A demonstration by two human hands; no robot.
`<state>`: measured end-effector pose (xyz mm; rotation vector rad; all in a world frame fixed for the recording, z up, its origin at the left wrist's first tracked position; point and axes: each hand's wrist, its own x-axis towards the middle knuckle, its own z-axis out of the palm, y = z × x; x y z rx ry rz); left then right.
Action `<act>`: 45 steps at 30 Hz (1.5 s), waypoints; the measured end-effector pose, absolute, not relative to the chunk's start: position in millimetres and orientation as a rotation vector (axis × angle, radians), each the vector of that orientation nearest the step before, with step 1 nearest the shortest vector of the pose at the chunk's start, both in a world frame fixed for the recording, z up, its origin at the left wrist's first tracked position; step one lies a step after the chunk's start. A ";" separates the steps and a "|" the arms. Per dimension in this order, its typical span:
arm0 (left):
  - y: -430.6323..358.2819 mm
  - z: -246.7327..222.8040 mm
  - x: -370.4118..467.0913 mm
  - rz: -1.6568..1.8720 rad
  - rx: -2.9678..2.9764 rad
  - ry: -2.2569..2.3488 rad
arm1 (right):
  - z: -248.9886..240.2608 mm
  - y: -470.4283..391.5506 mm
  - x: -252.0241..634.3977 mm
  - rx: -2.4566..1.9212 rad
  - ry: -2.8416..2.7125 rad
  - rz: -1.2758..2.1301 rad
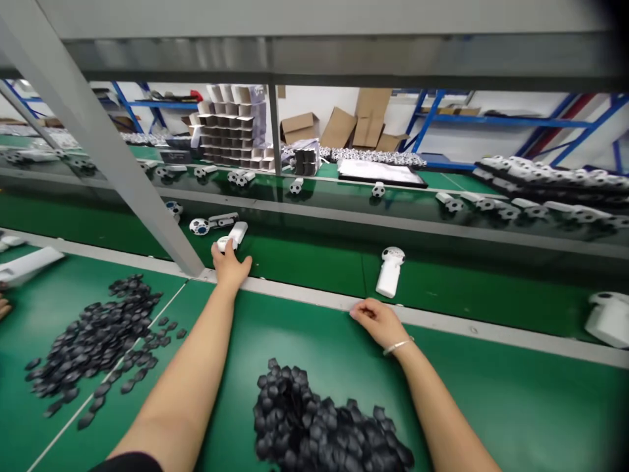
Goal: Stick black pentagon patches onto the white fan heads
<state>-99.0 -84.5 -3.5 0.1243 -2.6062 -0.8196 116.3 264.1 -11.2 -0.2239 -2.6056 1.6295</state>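
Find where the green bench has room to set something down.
Bare bench shows right of the right forearm, and between it and the left forearm, beyond the near black pile. Crowded: that pile's spot, and left of the left forearm, where another pile spreads.

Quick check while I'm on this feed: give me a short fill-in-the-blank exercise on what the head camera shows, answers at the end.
1. The hand at the ball-headed white piece on the belt is the person's ____ one.
2. The bracelet is on the person's ____ wrist.
3. The heap of small loose pieces between the forearms is coloured ____.
4. The shelving frames at the back are painted ____.

Missing words: left; right; black; blue.
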 end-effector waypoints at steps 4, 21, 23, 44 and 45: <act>-93.7 -1.6 -118.2 -0.768 0.159 -2.693 | 6.6 216.8 130.7 0.056 -2.799 1.782; -72.2 7.3 -107.1 -0.916 -0.114 -2.591 | 41.1 60.4 148.9 0.471 -3.354 0.382; -57.6 9.6 -90.0 -0.978 -0.225 -2.545 | 41.6 44.0 151.7 0.425 -3.368 0.306; 2.4 16.0 61.8 -1.084 -1.671 -2.425 | 50.2 181.0 159.9 0.195 -2.637 1.288; 2.4 16.2 60.4 -1.062 -1.647 -2.459 | 45.8 183.9 157.1 0.182 -2.628 1.315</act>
